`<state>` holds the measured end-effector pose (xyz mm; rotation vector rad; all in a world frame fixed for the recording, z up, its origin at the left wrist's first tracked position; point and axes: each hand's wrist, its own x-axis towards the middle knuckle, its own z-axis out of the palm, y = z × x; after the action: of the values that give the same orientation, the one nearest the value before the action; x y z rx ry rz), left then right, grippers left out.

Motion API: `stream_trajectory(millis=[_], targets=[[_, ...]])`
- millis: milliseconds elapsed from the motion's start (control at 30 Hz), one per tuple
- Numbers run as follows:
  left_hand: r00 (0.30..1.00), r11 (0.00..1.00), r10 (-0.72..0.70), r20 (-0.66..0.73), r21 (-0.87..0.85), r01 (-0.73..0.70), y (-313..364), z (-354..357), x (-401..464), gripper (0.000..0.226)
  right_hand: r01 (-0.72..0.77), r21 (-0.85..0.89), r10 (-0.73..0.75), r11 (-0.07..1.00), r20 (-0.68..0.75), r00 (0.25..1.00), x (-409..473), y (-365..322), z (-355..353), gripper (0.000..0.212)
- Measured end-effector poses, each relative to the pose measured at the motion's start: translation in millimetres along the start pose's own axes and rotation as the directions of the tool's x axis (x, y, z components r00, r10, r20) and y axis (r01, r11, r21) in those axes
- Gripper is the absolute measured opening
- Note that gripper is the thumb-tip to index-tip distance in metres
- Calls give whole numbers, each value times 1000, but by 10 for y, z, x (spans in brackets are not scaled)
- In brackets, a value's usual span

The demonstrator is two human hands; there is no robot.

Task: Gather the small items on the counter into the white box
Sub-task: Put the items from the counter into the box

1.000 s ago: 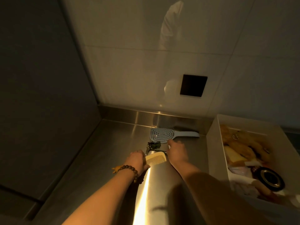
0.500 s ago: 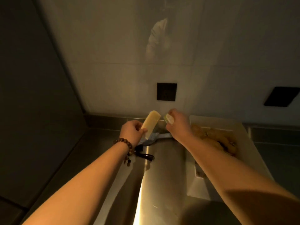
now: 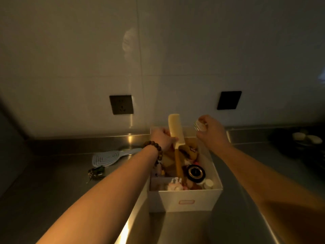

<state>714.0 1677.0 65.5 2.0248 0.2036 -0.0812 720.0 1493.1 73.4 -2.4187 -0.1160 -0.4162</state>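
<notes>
Gripping the light, stiff comb mid-spine in our left hand, our right hand pinches a small jar above the white box.

The white box sits open on the steel desk, crowded with small items and bearing a red-outlined label on its near wall. A cream comb stands nearly upright over the box. A small pale jar is at its 2 o'clock. A light-blue hairbrush lies flat at the box's 9 o'clock, with dark keys near it.
</notes>
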Motion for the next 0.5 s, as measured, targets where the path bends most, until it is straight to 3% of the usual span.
stream_trajectory(millis=[100, 200, 300, 400, 500], targets=[[991, 994, -109, 78, 36, 106, -207, 291, 3, 23, 6, -23, -5, 1000, 42, 999, -45, 191, -45, 47], [990, 970, -140, 28, 204, 132, -406, 430, 19, 39, 9, 21, -11, 1000, 92, 996, -98, 289, -21, 48], [988, 943, -155, -9, 296, 150, -535, 486, 15, 38, 34, 46, -41, 998, 140, 989, -133, 324, 51, 49], [997, 857, -78, -6, 510, 70, -589, 508, -4, 43, 51, 85, -66, 995, 190, 980, -150, 305, 127, 49], [996, 840, 60, 60, 536, -83, -674, 496, 19, 82, 85, 117, -109, 990, 224, 968, -142, 268, 196, 49]])
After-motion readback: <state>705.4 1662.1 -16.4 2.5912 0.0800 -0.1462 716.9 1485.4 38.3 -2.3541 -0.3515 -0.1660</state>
